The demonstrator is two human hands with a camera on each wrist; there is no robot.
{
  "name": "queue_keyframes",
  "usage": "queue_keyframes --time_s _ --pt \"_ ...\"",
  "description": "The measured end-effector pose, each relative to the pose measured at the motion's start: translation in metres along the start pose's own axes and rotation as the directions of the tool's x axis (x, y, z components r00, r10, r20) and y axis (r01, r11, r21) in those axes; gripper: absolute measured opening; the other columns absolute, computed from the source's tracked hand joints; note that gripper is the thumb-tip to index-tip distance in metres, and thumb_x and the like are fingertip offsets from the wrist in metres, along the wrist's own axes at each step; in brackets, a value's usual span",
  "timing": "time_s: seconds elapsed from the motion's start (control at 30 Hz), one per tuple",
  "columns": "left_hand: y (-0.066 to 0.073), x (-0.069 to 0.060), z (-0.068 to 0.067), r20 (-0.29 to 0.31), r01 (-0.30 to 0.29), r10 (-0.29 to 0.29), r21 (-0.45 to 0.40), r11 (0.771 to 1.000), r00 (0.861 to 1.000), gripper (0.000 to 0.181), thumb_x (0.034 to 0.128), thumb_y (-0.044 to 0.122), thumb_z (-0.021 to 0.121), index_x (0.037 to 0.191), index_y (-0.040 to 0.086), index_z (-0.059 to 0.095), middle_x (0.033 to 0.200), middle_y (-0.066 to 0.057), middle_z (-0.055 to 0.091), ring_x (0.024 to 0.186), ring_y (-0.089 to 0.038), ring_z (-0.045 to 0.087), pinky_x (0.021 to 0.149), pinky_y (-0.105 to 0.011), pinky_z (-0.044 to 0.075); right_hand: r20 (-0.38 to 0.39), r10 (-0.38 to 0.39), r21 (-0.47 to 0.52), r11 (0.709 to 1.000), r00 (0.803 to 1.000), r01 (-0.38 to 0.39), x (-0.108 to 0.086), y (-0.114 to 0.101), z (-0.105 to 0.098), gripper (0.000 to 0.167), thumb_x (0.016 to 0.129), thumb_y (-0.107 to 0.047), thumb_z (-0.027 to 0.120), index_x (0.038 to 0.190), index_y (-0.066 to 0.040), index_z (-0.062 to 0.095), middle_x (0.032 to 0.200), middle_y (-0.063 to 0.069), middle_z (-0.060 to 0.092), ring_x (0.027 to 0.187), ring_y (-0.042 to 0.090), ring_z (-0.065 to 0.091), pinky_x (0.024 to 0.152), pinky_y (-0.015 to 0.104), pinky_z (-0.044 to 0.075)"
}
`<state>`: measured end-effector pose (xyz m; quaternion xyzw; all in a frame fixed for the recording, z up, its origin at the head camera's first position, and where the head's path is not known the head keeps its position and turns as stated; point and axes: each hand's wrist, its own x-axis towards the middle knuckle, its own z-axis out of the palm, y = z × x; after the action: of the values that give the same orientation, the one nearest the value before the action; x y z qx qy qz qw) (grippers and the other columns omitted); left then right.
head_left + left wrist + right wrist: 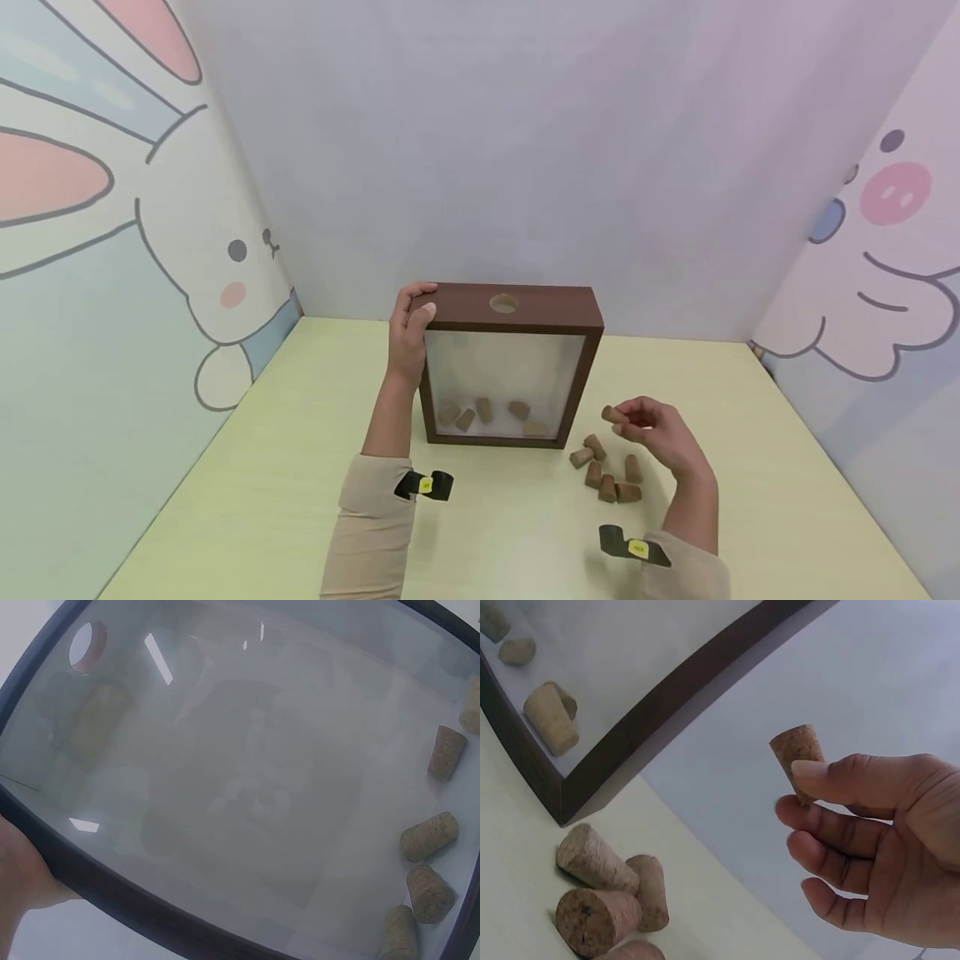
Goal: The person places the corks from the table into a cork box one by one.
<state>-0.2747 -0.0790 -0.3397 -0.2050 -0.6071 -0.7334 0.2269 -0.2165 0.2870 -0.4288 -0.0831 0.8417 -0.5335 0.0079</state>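
Note:
A dark brown wooden box [517, 318] with a clear front panel and a round hole [504, 303] in its top stands upright on the table. Several corks [483, 409] lie at the bottom behind the panel. My left hand [408, 333] grips the box's upper left corner, thumb at the front edge and fingers over the top. To the right of the box, my right hand [660, 429] pinches one cork [799, 754] between thumb and fingers, above the table. Below that hand, several loose corks [608, 488] lie in a small group on the table.
The pale yellow table [495, 525] runs back to a whitish wall [510, 150]. Side panels with a cartoon rabbit [202, 275] and a cartoon pig [862, 283] flank it. A dark wrist camera [442, 485] sits on each sleeve.

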Motion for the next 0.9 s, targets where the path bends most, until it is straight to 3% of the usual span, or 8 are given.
queue_keyframes --time_s 0.13,0.37,0.6,0.77,0.9 --pt "0.000 0.000 0.000 0.004 -0.002 0.002 -0.002 1.000 1.000 0.039 0.0874 0.020 0.044 0.119 -0.003 0.047 0.124 -0.008 0.045 0.110 -0.019 0.041 0.093 -0.034 0.028 -0.067 -0.056 0.065 0.996 0.996 0.061 0.003 -0.013 0.005 0.029 0.084 -0.016 0.069 0.105 0.003 0.061 0.098 0.015 0.063 0.083 0.018 0.059 0.073 0.027 0.046" --pt "0.001 0.001 0.000 0.010 -0.014 0.014 0.000 1.000 1.000 0.040 0.0873 0.020 0.044 0.119 -0.004 0.046 0.123 -0.008 0.045 0.109 -0.019 0.041 0.092 -0.034 0.028 -0.190 -0.115 0.199 0.968 0.975 0.154 0.006 -0.038 0.007 0.030 0.085 -0.011 0.068 0.108 0.006 0.061 0.089 0.001 0.064 0.081 0.012 0.058 0.070 0.022 0.046" --pt "0.001 0.001 -0.001 0.001 -0.004 0.004 0.019 1.000 1.000 0.040 0.0868 0.022 0.045 0.119 -0.002 0.047 0.125 -0.008 0.044 0.112 -0.018 0.040 0.093 -0.035 0.027 -0.289 -0.138 0.314 0.921 0.947 0.230 0.007 -0.063 0.006 0.025 0.083 -0.002 0.067 0.106 0.007 0.062 0.087 -0.002 0.064 0.080 0.011 0.056 0.071 0.021 0.045" --pt "-0.001 -0.002 0.000 -0.009 0.004 -0.003 0.028 1.000 1.000 0.041 0.0868 0.023 0.045 0.120 -0.002 0.048 0.125 -0.008 0.045 0.112 -0.018 0.040 0.093 -0.034 0.028 -0.354 -0.179 0.372 0.874 0.918 0.314 0.004 -0.084 0.005 0.022 0.083 0.002 0.066 0.103 0.008 0.064 0.087 0.000 0.066 0.080 0.012 0.055 0.073 0.023 0.044" --pt "-0.001 -0.001 0.000 -0.006 -0.001 0.001 0.026 1.000 1.000 0.041 0.0874 0.021 0.044 0.120 -0.002 0.047 0.125 -0.007 0.045 0.112 -0.018 0.040 0.093 -0.034 0.027 -0.410 -0.230 0.449 0.792 0.883 0.414 0.003 -0.104 0.005 0.019 0.082 0.009 0.063 0.100 0.007 0.066 0.084 0.002 0.066 0.077 0.014 0.054 0.072 0.022 0.044"
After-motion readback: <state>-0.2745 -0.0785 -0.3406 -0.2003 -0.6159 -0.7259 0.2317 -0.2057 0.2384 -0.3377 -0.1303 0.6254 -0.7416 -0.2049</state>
